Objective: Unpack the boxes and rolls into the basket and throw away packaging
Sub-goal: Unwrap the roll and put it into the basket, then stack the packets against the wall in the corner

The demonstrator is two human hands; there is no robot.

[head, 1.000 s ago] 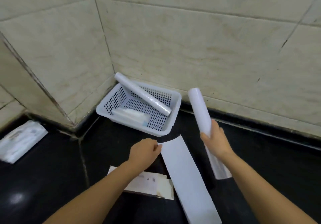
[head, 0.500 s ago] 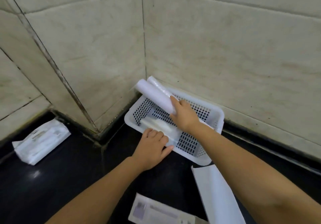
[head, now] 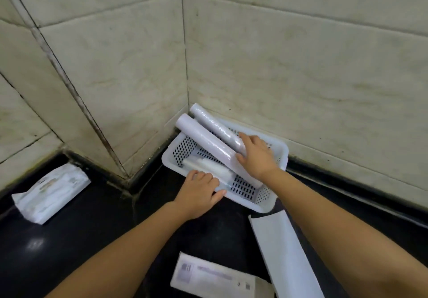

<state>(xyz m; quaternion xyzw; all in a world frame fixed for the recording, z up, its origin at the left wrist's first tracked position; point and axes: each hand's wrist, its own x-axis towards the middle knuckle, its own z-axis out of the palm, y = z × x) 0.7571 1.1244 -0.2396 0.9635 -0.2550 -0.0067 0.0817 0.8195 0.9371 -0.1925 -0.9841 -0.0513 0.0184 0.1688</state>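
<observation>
black countertop (head: 76, 240), beige marble wall tiles (head: 289, 66), dark grout seams

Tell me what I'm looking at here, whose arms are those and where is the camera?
The camera sits on a person's head and looks down, so the arms are their own. The left hand grips the near rim of a white plastic basket in the corner of a black counter. The right hand rests on the ends of two rolls: a white roll and a shiny wrapped roll, both sticking out over the basket's far edge. A smaller packet lies inside. Nearby lie a wrapped pack, a flattened box and a long white sleeve.
</observation>
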